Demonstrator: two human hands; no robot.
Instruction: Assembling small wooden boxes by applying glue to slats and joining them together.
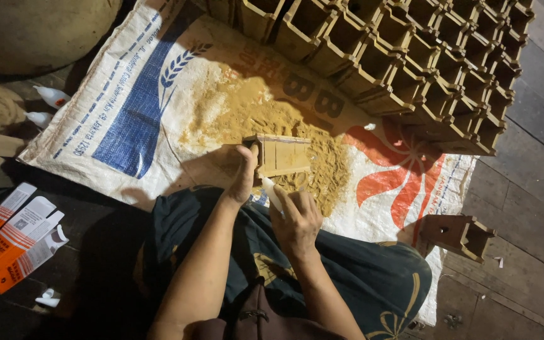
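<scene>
In the head view, a small open wooden box (pixel 279 155) is held at its left end by the left hand (pixel 242 177), the fingers curled closed around the box wall with the thumb outside. The box is kept low over a heap of sawdust (pixel 266 119) that is spread on a white woven sack (pixel 127 107) printed in blue and orange. A small white tube (pixel 272 192) is gripped in the right hand (pixel 297 220), the fingers closed tightly round it and its tip brought up against the lower edge of the box.

Behind the sawdust, a stack of similar wooden boxes (pixel 423 63) is laid in rows across the sack's far side, and part of the sack is covered by it. One more wooden box (pixel 458 234) is seen lying on its own near the sack's right edge, well apart from the hands. At the left, on the dark floor, orange and white cartons (pixel 17 242) are scattered, with two white tubes (pixel 48 101) lying further up, just beside the sack's edge. The near edge of the sack is hidden by the person's dark patterned lap (pixel 360 277).
</scene>
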